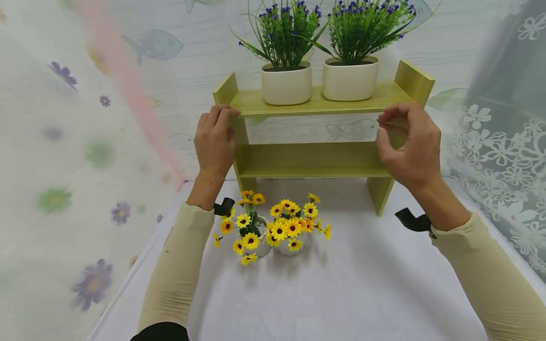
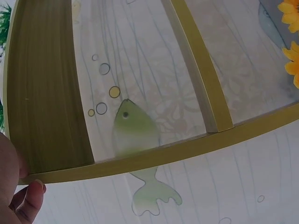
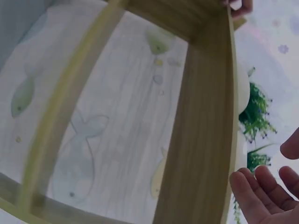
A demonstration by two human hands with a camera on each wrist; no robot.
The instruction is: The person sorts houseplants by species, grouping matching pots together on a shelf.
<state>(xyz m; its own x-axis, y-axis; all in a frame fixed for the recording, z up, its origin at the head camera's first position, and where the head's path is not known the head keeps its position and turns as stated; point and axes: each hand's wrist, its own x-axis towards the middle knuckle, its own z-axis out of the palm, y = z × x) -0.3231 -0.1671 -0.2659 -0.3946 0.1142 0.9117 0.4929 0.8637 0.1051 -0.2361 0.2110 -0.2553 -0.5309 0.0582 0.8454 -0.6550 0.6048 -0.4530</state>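
Observation:
A yellow-green two-tier wooden shelf [image 1: 315, 161] stands against the back curtain. Its upper board carries two white pots, the left pot [image 1: 286, 87] and the right pot [image 1: 350, 83], each with purple-flowered greenery. My left hand [image 1: 215, 139] grips the shelf's upper left corner; in the left wrist view its thumb and fingers lie on either side of the edge. At the shelf's upper right end is my right hand [image 1: 414, 147], fingers gently bent and thumb apart. In the right wrist view that hand [image 3: 271, 200] has its fingertips close by the board's edge, with nothing between them and the thumb.
Two small pots of yellow flowers [image 1: 286, 227] are on the white tablecloth [image 1: 341, 284] in front of the shelf, left of centre. A patterned curtain [image 1: 94, 189] hangs along the left, and a lace-patterned one [image 1: 503, 156] along the right.

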